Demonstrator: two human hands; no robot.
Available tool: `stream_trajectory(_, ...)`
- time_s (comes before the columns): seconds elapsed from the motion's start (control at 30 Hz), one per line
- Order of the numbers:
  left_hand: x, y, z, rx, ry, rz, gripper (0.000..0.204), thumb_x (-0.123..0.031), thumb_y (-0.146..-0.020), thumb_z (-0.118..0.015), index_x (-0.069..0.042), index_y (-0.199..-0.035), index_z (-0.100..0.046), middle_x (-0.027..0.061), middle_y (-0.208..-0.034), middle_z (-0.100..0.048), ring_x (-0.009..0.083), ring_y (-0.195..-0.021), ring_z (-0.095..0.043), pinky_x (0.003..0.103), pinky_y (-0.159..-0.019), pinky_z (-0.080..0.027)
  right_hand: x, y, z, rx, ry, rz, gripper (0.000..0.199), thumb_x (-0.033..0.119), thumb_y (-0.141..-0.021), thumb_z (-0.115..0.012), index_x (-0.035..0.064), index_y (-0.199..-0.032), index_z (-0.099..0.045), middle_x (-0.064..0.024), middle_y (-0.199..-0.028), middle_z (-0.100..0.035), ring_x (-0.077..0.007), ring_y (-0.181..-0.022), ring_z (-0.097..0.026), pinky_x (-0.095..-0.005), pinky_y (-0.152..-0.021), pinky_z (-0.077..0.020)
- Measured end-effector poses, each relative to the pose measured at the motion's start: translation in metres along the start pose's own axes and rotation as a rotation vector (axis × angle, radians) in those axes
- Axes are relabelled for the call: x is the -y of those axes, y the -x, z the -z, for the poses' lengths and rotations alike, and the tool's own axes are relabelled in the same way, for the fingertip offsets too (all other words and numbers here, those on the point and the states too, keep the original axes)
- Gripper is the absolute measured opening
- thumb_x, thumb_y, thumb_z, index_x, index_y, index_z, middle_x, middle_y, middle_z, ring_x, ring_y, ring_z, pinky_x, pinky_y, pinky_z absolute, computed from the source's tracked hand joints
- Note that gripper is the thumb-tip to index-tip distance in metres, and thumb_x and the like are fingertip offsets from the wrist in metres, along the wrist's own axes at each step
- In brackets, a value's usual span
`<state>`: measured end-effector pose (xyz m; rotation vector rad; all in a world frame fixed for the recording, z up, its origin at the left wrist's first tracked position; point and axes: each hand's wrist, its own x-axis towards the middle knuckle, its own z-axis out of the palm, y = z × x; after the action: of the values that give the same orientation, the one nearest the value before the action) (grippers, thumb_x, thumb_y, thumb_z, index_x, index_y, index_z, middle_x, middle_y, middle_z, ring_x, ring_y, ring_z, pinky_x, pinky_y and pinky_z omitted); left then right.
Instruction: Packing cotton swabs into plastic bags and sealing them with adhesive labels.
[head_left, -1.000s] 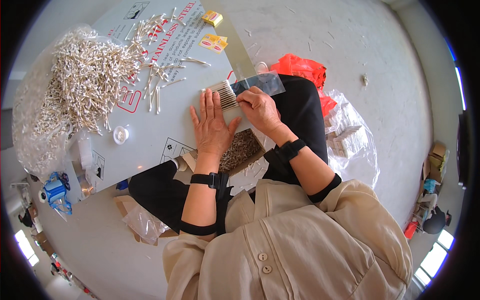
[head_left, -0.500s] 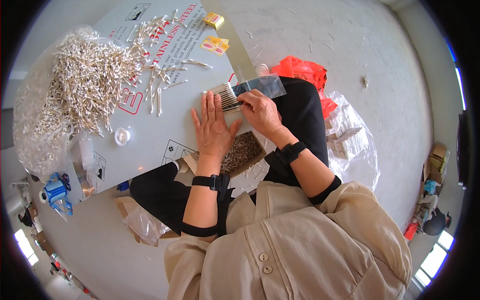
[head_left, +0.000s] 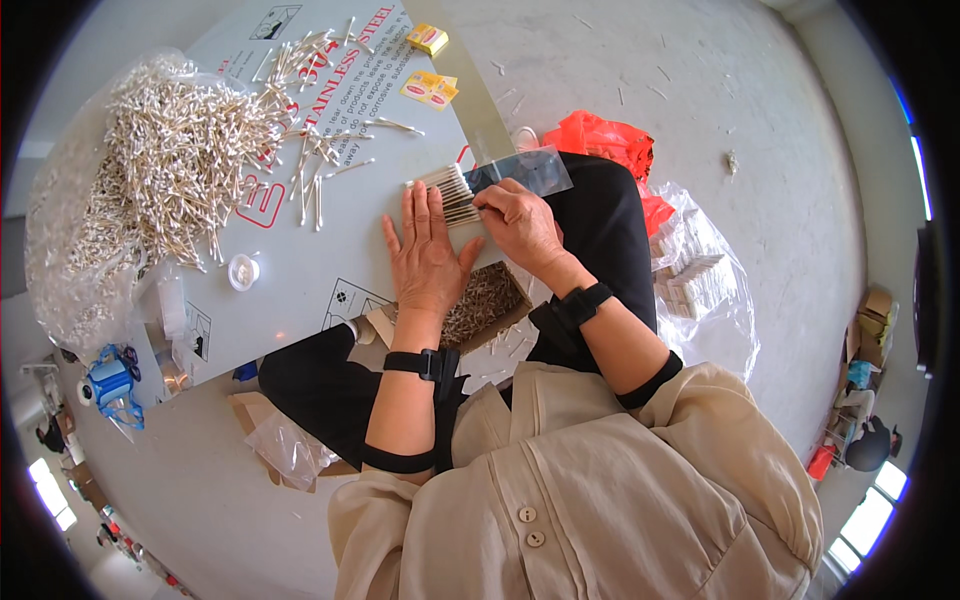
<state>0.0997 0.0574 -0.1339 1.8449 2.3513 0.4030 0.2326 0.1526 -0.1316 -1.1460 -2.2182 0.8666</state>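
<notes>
A row of cotton swabs lies side by side at the table's right edge. My left hand rests flat, its fingers stretched out and their tips on the swabs' left ends. At the swabs' right ends my right hand is closed in a pinch on a thin dark tool, mostly hidden by the fingers. Just beyond that hand, a clear plastic sleeve sticks out over the table's edge. Below the hands stands an open cardboard box with many small brown-and-white pieces inside.
A large heap of cotton swabs in clear plastic covers the table's left, with loose swabs beside it. A small white cup, yellow box and yellow cards are there too. Right of my leg lie a red bag and clear bag.
The thin dark tool lay across the lower swabs; it has drawn back to the right into my right hand's fingers. My left hand has stayed in place.
</notes>
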Motion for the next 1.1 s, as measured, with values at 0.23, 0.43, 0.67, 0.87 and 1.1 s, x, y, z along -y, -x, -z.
stream_trajectory(0.23,0.0,0.0,-0.001,0.0,0.0,-0.002,0.088,-0.053,-0.087,-0.059,-0.002,-0.15,-0.025,0.0147,-0.159,-0.021,0.0286,-0.148,-0.015,0.055,-0.118,-0.008,0.004,-0.002,0.0,-0.024,-0.008,-0.023,0.026,0.006,-0.079,-0.061,0.0107,-0.104,-0.067,-0.0094,-0.082,-0.062,-0.0287,-0.076,-0.064,-0.0388,-0.067,-0.0511)
stream_trajectory(0.43,0.002,0.0,-0.003,0.002,-0.024,-0.002,0.088,-0.054,-0.087,-0.058,-0.002,-0.15,-0.025,0.0146,-0.159,-0.021,0.0284,-0.149,-0.014,0.054,-0.118,-0.008,0.006,-0.005,0.0,-0.028,0.027,-0.027,0.027,0.006,-0.079,-0.061,0.0121,-0.105,-0.067,-0.0087,-0.082,-0.062,-0.0286,-0.076,-0.064,-0.039,-0.067,-0.0508)
stream_trajectory(0.67,0.001,0.0,-0.002,-0.001,-0.012,-0.001,0.088,-0.053,-0.087,-0.059,-0.002,-0.15,-0.026,0.0147,-0.158,-0.021,0.0285,-0.148,-0.015,0.054,-0.118,-0.008,0.006,-0.007,0.0,0.005,0.053,-0.047,0.026,0.009,-0.079,-0.062,0.0129,-0.104,-0.068,-0.0087,-0.085,-0.063,-0.0299,-0.078,-0.064,-0.0395,-0.068,-0.051)
stream_trajectory(0.87,0.001,0.0,-0.001,-0.012,-0.006,0.0,0.087,-0.052,-0.086,-0.06,-0.001,-0.148,-0.028,0.0151,-0.157,-0.024,0.029,-0.148,-0.017,0.055,-0.118,-0.009,0.004,-0.007,0.0,0.041,0.069,-0.043,0.025,0.01,-0.08,-0.062,0.0119,-0.104,-0.068,-0.0097,-0.086,-0.063,-0.0306,-0.079,-0.064,-0.0398,-0.069,-0.0511)
stream_trajectory(1.1,0.002,0.001,-0.003,-0.007,-0.004,-0.001,0.089,-0.053,-0.087,-0.06,-0.002,-0.15,-0.025,0.0145,-0.158,-0.022,0.0288,-0.148,-0.016,0.054,-0.118,-0.008,0.004,-0.015,0.0,0.055,0.022,-0.093,0.028,0.014,-0.08,-0.059,0.0146,-0.106,-0.068,-0.0125,-0.088,-0.067,-0.0351,-0.083,-0.065,-0.0453,-0.073,-0.0525)
